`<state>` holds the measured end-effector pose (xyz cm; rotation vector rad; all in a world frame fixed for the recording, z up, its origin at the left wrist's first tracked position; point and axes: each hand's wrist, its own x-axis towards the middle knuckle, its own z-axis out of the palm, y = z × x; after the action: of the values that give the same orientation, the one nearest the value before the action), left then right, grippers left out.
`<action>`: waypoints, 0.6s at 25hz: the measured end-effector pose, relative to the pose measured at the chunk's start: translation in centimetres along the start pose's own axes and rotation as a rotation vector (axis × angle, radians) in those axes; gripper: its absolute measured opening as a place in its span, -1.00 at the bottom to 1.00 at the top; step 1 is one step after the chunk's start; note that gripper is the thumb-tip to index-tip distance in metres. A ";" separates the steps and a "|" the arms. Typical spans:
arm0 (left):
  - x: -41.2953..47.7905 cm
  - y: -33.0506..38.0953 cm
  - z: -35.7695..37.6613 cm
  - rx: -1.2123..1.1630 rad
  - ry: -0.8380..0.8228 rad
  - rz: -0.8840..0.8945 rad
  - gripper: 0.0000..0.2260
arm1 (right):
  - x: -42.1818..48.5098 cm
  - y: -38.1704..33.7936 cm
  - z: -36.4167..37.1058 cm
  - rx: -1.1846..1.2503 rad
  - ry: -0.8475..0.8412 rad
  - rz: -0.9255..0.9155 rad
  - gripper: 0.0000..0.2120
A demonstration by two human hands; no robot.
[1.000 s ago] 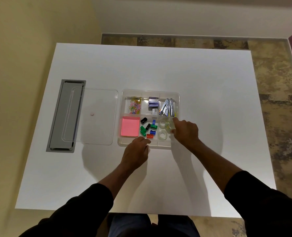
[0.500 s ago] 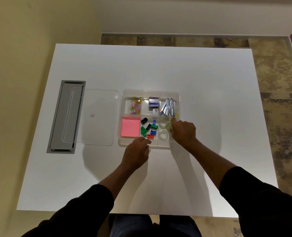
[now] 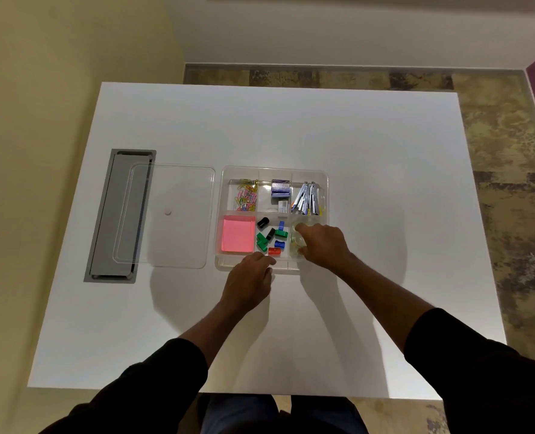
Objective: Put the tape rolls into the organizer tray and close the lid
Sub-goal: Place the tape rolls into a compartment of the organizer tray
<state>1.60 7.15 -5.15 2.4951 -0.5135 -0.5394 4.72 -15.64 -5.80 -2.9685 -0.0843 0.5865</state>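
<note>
The clear organizer tray [image 3: 325, 189] sits mid-table with six compartments. Clear tape rolls [image 3: 297, 239] lie in its near right compartment, mostly covered by my right hand [image 3: 321, 244], whose fingers curl down onto them. My left hand [image 3: 250, 280] rests on the tray's near rim with its fingers bent over the edge. The clear lid [image 3: 166, 214] lies flat on the table to the left of the tray, partly over a grey cable hatch [image 3: 109, 214].
Other compartments hold coloured paper clips [image 3: 246, 195], a purple staple box [image 3: 280, 187], metal staplers or clips [image 3: 307, 198], pink sticky notes [image 3: 238, 234] and small coloured sharpeners [image 3: 272, 238]. The white table [image 3: 385, 183] ends at patterned floor on the right and far side.
My right hand has shifted left and nearer, down over the tape rolls in the near right compartment. My left hand stays on the tray's near rim.
</note>
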 end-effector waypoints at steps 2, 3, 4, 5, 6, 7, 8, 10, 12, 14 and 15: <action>0.0 0.0 0.0 -0.001 0.003 -0.001 -0.75 | 0.0 -0.1 0.2 -0.032 -0.028 -0.023 -0.51; 0.0 0.0 0.0 -0.002 0.002 -0.002 -0.75 | 0.1 -0.1 0.2 -0.043 -0.033 -0.034 -0.51; 0.0 0.0 0.1 -0.001 0.002 -0.003 -0.75 | 0.1 -0.1 0.2 -0.053 -0.031 -0.047 -0.52; 0.0 -0.1 0.1 0.001 0.002 -0.004 -0.75 | 0.1 -0.2 0.1 -0.068 -0.020 -0.064 -0.52; 0.0 -0.1 0.1 0.004 0.003 -0.006 -0.75 | 0.1 -0.2 0.1 -0.081 -0.007 -0.076 -0.53; 0.0 -0.2 0.1 0.006 0.004 -0.008 -0.75 | 0.1 -0.3 0.0 -0.085 0.001 -0.083 -0.54; 0.0 -0.2 0.1 0.006 0.005 -0.010 -0.75 | 0.2 -0.4 -0.1 -0.084 0.003 -0.085 -0.53; 0.0 -0.1 0.2 0.008 0.009 -0.011 -0.75 | 0.2 -0.6 -0.2 -0.081 0.004 -0.086 -0.51; 0.0 0.0 0.2 0.010 0.012 -0.009 -0.75 | 0.2 -0.7 -0.4 -0.086 0.008 -0.092 -0.51; 0.0 0.0 0.3 0.014 0.011 -0.003 -0.75 | 0.1 -0.7 -0.5 -0.092 0.004 -0.101 -0.53; 0.0 0.0 0.3 0.017 0.005 0.001 -0.75 | 0.1 -0.6 -0.5 -0.092 0.001 -0.105 -0.53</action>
<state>1.48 7.07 -5.39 2.5114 -0.5191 -0.5310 5.02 -15.06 -5.32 -3.0296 -0.2731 0.5829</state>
